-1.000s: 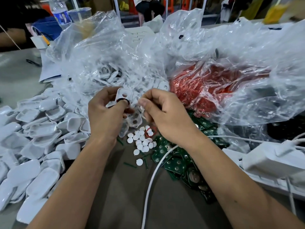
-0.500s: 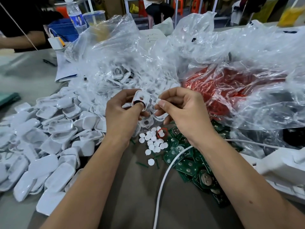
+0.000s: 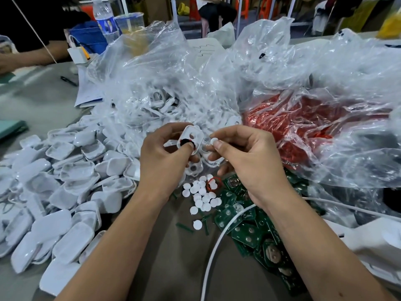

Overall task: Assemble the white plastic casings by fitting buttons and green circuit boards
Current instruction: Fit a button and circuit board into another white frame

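My left hand [image 3: 161, 158] grips a white plastic casing [image 3: 192, 136] with two holes, its thumb pressing a dark round piece at the lower hole. My right hand [image 3: 245, 157] pinches a small white round button [image 3: 214, 141] just right of the casing, a short gap apart. More white buttons [image 3: 201, 195] lie scattered on the table below my hands. Green circuit boards [image 3: 249, 227] are heaped to their right. A pile of white casings [image 3: 65, 183] covers the table's left side.
Clear plastic bags [image 3: 165, 83] of white parts and a bag of red parts [image 3: 288, 127] rise behind my hands. A white cable [image 3: 219, 240] runs across the boards. At the far left sit another person's arm [image 3: 28, 56], a water bottle [image 3: 106, 20] and a pen [image 3: 69, 81].
My right hand has turned and now shows the white button at its fingertips beside the casing. The view has shifted, so both hands sit further right and higher.
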`<state>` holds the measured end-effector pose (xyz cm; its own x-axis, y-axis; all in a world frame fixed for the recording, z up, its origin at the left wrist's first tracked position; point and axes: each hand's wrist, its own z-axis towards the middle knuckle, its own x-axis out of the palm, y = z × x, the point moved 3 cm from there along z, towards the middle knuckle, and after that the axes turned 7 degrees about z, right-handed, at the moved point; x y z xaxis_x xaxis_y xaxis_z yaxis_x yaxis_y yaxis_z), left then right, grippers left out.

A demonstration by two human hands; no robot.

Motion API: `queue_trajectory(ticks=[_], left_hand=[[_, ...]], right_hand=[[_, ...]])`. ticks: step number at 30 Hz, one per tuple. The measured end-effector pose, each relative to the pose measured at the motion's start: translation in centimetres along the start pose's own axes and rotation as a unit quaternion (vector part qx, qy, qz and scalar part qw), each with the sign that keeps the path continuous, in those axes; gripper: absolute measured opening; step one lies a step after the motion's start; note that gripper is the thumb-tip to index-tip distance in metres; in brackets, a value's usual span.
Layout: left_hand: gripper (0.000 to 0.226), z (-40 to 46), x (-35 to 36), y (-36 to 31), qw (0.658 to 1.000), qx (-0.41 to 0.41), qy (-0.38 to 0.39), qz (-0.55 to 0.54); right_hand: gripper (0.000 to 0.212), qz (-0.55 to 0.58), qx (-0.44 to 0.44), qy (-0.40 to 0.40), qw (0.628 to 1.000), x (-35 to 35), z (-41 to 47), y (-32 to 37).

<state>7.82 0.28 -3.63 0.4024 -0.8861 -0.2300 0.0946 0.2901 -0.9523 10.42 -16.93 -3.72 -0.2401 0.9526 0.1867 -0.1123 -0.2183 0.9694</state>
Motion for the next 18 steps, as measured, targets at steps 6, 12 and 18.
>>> queue_trajectory(ticks=[6, 12, 18], left_hand=[[0.030, 0.00, 0.11, -0.22, 1.000, 0.000, 0.006, -0.019], [0.031, -0.05, 0.34, -0.47, 1.000, 0.004, 0.014, -0.019], [0.036, -0.19, 0.49, -0.26, 1.000, -0.001, 0.024, -0.001]], right_hand=[[0.009, 0.000, 0.003, -0.027, 1.000, -0.68, -0.06, 0.18], [0.012, -0.034, -0.010, -0.019, 0.999, -0.24, -0.07, 0.63], [0.023, -0.026, -0.028, 0.010, 0.999, 0.04, -0.27, 0.94]])
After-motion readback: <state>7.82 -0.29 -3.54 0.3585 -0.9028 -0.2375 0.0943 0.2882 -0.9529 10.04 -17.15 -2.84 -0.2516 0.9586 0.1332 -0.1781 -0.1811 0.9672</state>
